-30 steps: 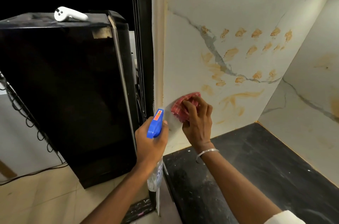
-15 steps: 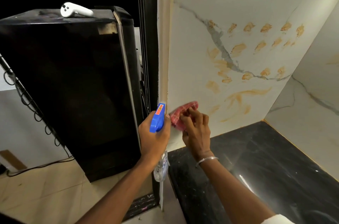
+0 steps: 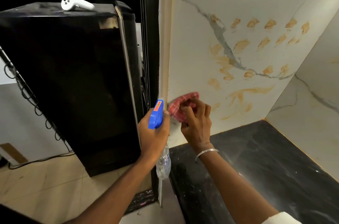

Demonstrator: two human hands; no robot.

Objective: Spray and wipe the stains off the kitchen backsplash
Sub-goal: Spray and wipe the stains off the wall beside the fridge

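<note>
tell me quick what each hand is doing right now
Left hand: closed round the spray bottle.
Right hand: gripping the red cloth, pressing it to the backsplash.

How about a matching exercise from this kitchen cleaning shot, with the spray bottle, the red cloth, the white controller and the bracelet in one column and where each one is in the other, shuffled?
Things
1. spray bottle
2. red cloth
3. white controller
4. bracelet

Places
A. on top of the black appliance
B. on the wrist of the right hand
C. gripped in the left hand
D. held against the backsplash by the right hand

Pairs: 1-C, 2-D, 3-A, 4-B.
</note>
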